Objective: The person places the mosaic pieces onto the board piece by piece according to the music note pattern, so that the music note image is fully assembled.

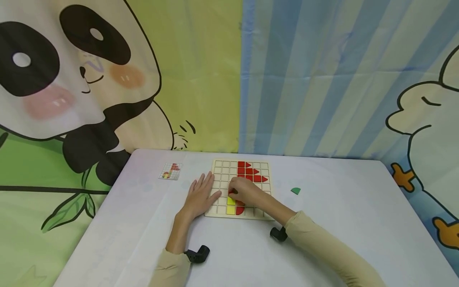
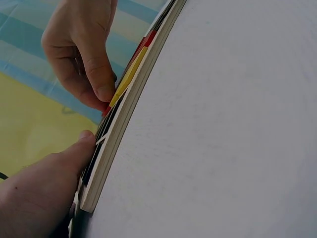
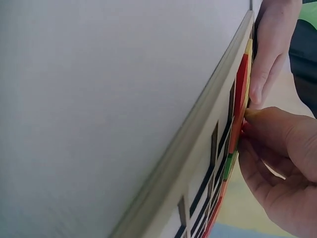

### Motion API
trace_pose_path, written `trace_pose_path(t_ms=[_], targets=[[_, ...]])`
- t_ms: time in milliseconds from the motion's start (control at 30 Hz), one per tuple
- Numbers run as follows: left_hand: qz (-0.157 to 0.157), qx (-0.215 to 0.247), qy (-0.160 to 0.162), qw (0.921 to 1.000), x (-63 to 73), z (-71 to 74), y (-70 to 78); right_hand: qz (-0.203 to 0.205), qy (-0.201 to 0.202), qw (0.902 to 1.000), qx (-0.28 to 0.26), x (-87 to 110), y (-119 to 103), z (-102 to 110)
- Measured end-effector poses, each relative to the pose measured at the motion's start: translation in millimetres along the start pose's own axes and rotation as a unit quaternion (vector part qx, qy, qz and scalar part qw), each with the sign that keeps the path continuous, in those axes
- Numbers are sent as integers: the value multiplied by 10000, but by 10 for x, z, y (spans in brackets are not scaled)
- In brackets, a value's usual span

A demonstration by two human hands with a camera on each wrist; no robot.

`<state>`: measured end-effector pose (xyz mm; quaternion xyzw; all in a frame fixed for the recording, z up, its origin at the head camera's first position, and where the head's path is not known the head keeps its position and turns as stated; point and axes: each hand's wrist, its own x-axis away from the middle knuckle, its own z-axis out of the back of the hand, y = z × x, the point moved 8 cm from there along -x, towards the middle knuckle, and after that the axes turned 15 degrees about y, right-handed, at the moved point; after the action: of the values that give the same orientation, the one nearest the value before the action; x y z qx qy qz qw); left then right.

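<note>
My left hand (image 1: 199, 196) lies flat with spread fingers beside the left edge of a wooden grid board (image 1: 219, 169), its thumb over the board. With thumb and fingers, my right hand (image 1: 245, 191) pinches a small red piece (image 3: 246, 130) close against the board's surface. Just below those fingertips, yellow pieces (image 1: 231, 205) fill cells, with a rounded red piece (image 1: 240, 210) beside them. Rows of red squares ending in triangles (image 1: 251, 171) occupy the upper part. A green piece (image 3: 229, 166) in the board shows in the right wrist view, hidden behind the right hand in the head view.
A small pattern card (image 1: 170, 171) lies left of the board on the white table (image 1: 344, 207). To the right sits a loose green quarter-round piece (image 1: 295, 191). Black wrist cameras (image 1: 198, 254) hang at both sleeves. Printed cloth hangs behind the table.
</note>
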<state>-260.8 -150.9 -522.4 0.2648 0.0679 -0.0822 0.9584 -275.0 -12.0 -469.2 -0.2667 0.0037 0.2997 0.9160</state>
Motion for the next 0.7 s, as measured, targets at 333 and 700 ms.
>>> trace_pose_path(t_ms=[333, 700], targets=[[4, -18, 31, 10000, 11, -12, -5, 215, 136, 9994, -215, 116, -8, 103], [128, 39, 4, 9999, 4, -16, -28, -7, 680, 9968, -426, 854, 266, 725]])
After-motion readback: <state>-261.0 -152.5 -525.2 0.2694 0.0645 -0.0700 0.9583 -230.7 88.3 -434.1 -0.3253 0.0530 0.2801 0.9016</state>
